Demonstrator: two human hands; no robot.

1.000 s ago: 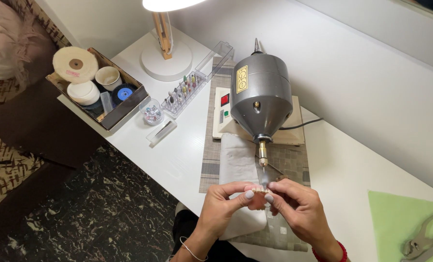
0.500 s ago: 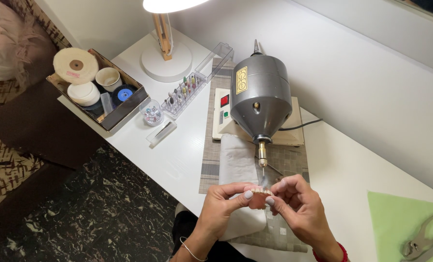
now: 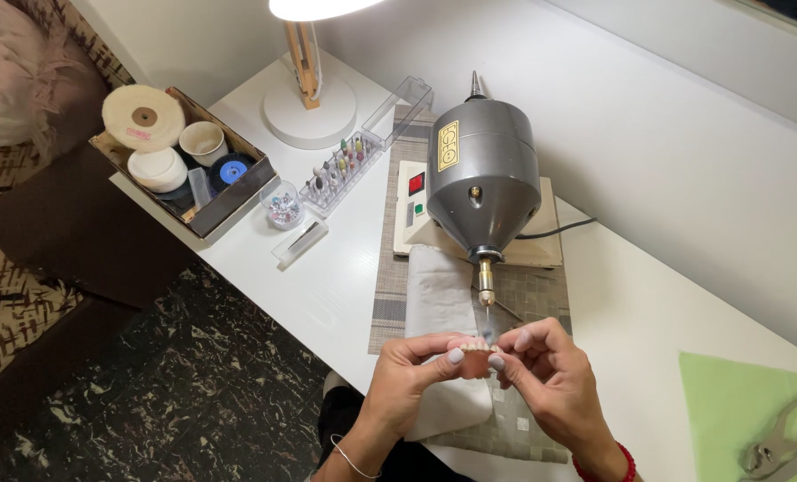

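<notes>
Both hands hold a small pink denture with a row of pale teeth, pinched between thumbs and fingertips. My left hand grips its left end, my right hand its right end. The denture sits right at the thin bur tip that points down from the brass spindle of a grey polishing motor. A folded white cloth lies under my left hand on a woven grey mat.
A box with buffing wheels and cups stands at the far left, beside a small glass jar and a clear rack of burs. A lamp base is behind. Metal pliers lie on a green sheet at right.
The denture and both hands have shifted very slightly under the bur tip; otherwise nothing has moved.
</notes>
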